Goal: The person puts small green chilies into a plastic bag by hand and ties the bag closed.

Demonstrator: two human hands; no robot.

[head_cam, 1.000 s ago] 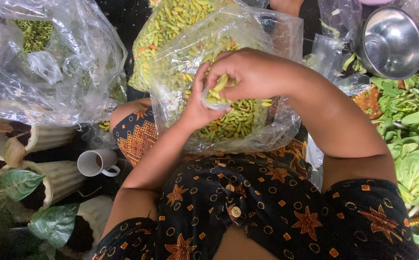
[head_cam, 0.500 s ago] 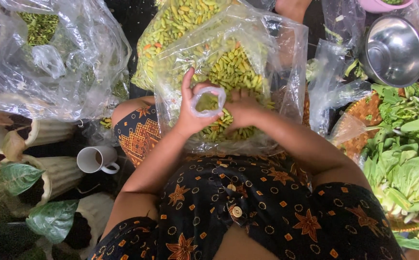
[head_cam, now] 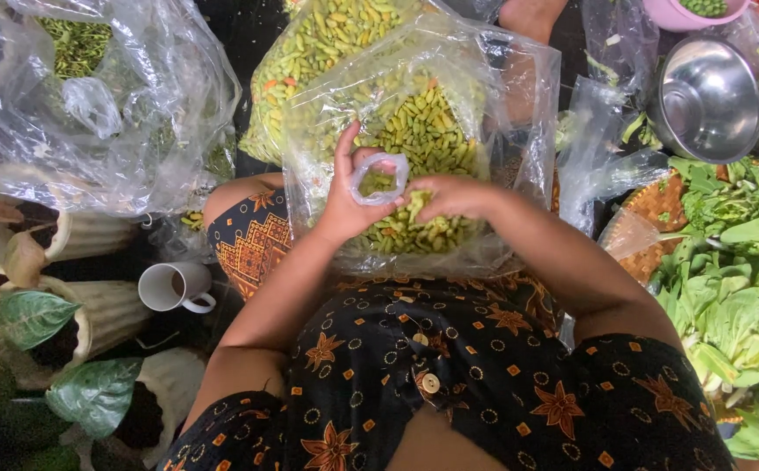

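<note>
Left hand point(head_cam: 345, 205): grip pinching small clear bag point(head_cam: 378, 179), mouth held open.
Right hand point(head_cam: 449, 196): grip grasping chillies point(head_cam: 414, 202), just right of the mouth.
Below: big chilli bag point(head_cam: 423, 131).

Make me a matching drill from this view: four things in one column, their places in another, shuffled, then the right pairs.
Things:
1. white mug
2. steel bowl
3. small clear bag
4. leafy greens

Places:
A. upper right corner
B. between the left hand and right hand
C. right edge, below the bowl
D. left of the lap, on its side

Pairs: 1-D, 2-A, 3-B, 4-C
</note>
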